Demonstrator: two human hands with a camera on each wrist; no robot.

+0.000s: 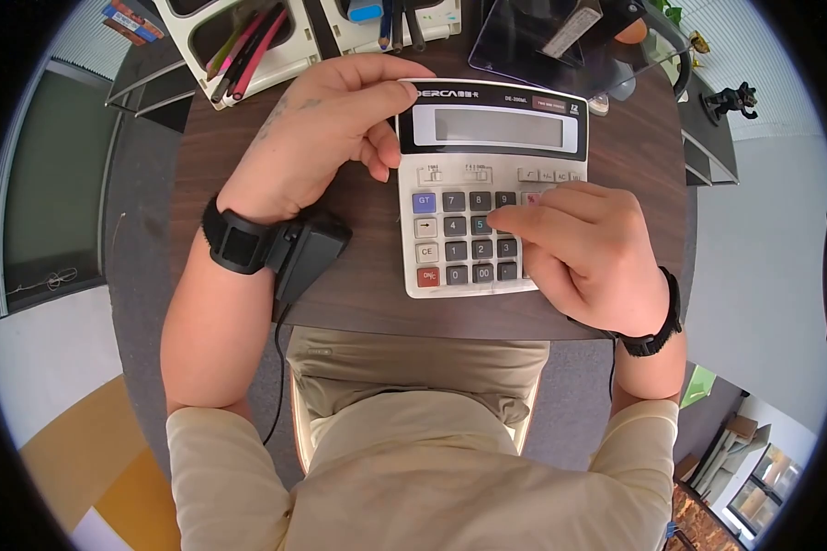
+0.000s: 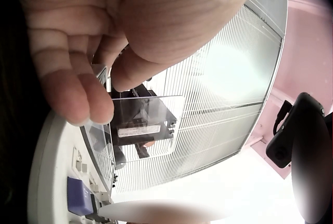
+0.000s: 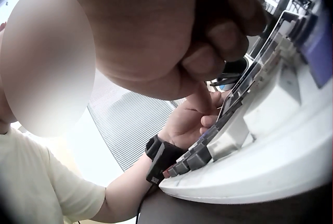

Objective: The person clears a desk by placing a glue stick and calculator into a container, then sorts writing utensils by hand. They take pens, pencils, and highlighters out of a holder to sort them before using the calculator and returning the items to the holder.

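Note:
A white desktop calculator (image 1: 487, 180) with a black top band lies on the dark wooden desk (image 1: 358, 298). Its display (image 1: 496, 127) shows plain grey. My left hand (image 1: 335, 119) grips its upper left corner, thumb on the top and other fingers along the side. The left wrist view shows two fingertips (image 2: 99, 104) at the edge of the calculator's white casing (image 2: 49, 167). My right hand (image 1: 593, 243) is over the right-hand keys, its straight index finger touching beside the 5 key (image 1: 481, 224). The other fingers (image 3: 221, 39) are curled in, and the hand hides several lower right keys.
Behind the left hand stand white organizers (image 1: 308, 69) with pens (image 1: 253, 55) in them. A clear plastic stand (image 1: 524, 55) is just beyond the calculator. A black device (image 1: 312, 257) is strapped to the left wrist, its cable (image 1: 278, 367) hanging past the desk's front edge.

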